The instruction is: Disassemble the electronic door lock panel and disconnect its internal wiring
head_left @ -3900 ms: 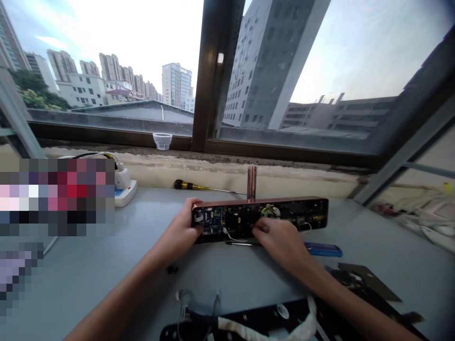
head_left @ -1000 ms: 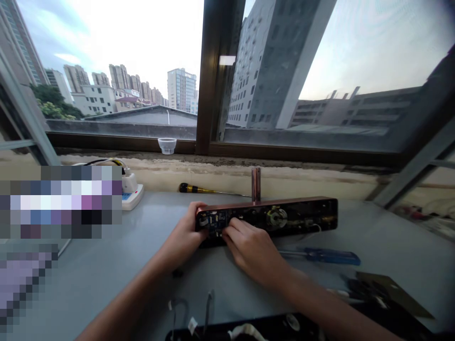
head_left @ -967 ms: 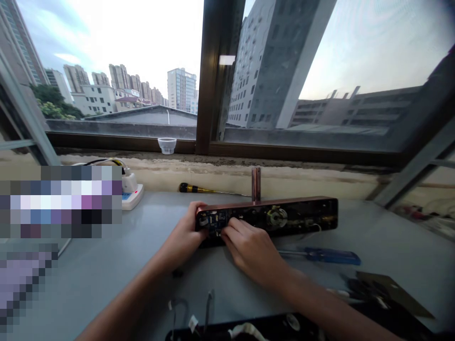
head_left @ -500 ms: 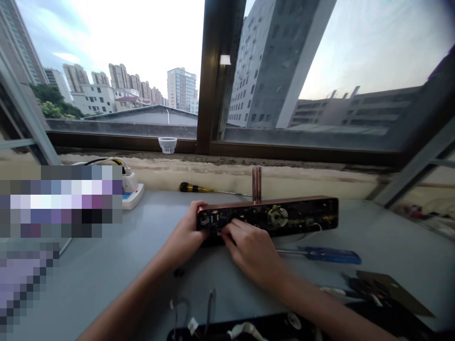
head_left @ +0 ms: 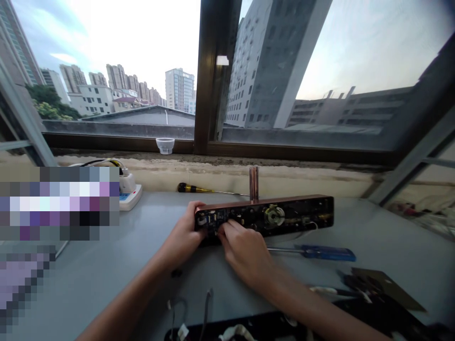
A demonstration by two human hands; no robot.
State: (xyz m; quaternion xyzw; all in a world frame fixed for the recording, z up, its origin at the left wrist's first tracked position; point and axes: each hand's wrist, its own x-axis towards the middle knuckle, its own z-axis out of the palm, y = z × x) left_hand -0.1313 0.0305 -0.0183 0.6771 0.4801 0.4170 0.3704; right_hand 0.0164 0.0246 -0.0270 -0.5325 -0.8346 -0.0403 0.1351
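Note:
A long copper-rimmed door lock panel [head_left: 298,215] rests on the table with its black inside facing me. Its copper handle [head_left: 253,184] points away toward the window. My left hand [head_left: 186,229] is closed around the panel's left end, thumb at the lower edge. Beside it, the fingers of my right hand [head_left: 245,251] are pinched together against the lower edge of the circuit board [head_left: 217,217]; whatever lies between the fingertips is hidden. Just right of that hand lies a blue-handled screwdriver [head_left: 329,253]. A round metal part [head_left: 274,215] shows in the panel's middle.
Behind the panel lies a yellow-and-black screwdriver [head_left: 199,188]. A second black panel [head_left: 263,322] with cables is at the bottom edge. Dark tools and a flat plate [head_left: 389,286] lie at right. A power strip [head_left: 133,198] stands left; a clear cup [head_left: 165,146] is on the sill.
The whole view has shifted slightly left. Both hands keep their places on the panel, the right fingertips still at the circuit board.

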